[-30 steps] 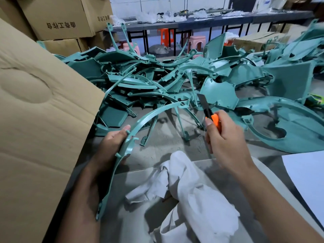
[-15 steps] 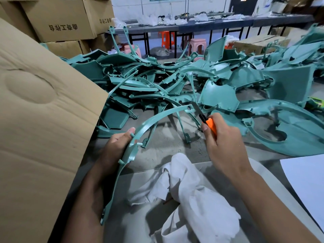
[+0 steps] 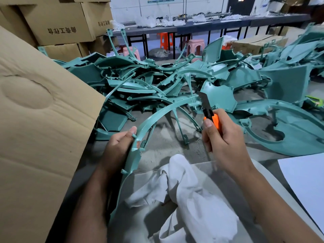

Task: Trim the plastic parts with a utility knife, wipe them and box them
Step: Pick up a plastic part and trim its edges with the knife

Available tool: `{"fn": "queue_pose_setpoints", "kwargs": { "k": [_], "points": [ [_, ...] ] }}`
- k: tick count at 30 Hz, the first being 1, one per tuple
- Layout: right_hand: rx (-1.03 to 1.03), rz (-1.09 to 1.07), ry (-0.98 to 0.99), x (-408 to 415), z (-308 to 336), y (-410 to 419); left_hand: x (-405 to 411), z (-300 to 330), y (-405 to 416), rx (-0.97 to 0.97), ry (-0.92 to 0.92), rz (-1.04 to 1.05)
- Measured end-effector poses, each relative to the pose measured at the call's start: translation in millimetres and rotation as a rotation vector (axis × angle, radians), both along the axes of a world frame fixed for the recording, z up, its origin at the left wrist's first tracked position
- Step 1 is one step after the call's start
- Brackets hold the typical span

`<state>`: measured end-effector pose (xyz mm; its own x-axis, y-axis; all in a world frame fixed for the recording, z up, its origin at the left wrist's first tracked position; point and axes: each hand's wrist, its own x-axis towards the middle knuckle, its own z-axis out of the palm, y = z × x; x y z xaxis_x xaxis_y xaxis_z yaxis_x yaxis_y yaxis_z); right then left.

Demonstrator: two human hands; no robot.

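Gripping curved plastic part (image 3: pixel 154 118), left hand (image 3: pixel 121 146); right hand (image 3: pixel 226 142) clasps utility knife (image 3: pixel 208 111), blade at part's far end.

Two bare forearms, no sleeves in view, left hand (image 3: pixel 119 146) and right hand (image 3: pixel 226 142) without gloves, no rings or watch showing, short trimmed nails, thumbnail visible on each hand

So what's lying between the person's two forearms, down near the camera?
In the head view, a crumpled white cloth lies between the forearms on a grey surface, with the curved teal plastic part running along its left side.
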<state>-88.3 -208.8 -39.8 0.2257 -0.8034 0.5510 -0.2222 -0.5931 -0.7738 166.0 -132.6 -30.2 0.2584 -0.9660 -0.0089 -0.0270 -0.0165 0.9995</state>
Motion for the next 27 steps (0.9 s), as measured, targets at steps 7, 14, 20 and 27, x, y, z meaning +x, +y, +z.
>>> {"fn": "queue_pose_setpoints", "kwargs": {
  "k": [7, 14, 20, 27],
  "points": [
    [0.359, 0.076, -0.055, -1, -2, -12, -17, 41, 16, 0.084, -0.451, -0.174],
    [0.370, 0.215, 0.040, 3, -2, -13, -59, 73, -42, 0.168, -0.421, -0.130],
    [0.261, 0.248, 0.062, 4, -4, -7, -70, 53, -50, -0.006, -0.347, -0.113],
    [0.142, 0.002, 0.042, 9, -5, -4, -61, 42, -45, 0.056, -0.208, -0.012]
  ]
}}
